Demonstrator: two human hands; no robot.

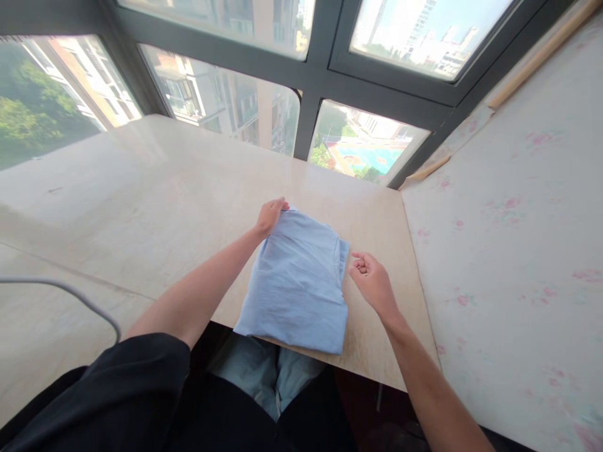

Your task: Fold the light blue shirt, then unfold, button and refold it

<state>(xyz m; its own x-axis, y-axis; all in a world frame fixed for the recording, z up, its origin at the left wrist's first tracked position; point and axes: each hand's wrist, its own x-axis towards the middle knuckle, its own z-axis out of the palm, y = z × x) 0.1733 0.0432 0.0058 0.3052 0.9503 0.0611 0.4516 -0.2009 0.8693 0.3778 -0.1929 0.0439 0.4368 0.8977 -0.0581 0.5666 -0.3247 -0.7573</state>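
A light blue shirt (301, 282), folded into a rough rectangle, lies at the near edge of the table, its lower edge reaching slightly past the rim. At its far left corner my left hand (271, 215) grips the cloth, with the fingers at the top edge and partly hidden. Just off the shirt's right side is my right hand (372, 279), its fingers loosely curled in and nothing visible in them. A small layer of the folded fabric sticks out on the right, close to that hand. Some creases run across the shirt's upper face.
The pale tabletop (198, 182) extends left and back to dark-framed windows (320, 75). A flower-patterned wall (494, 251) borders the table on the right, with peeling covering near the window. A grey cable (70, 289) curves over the left side.
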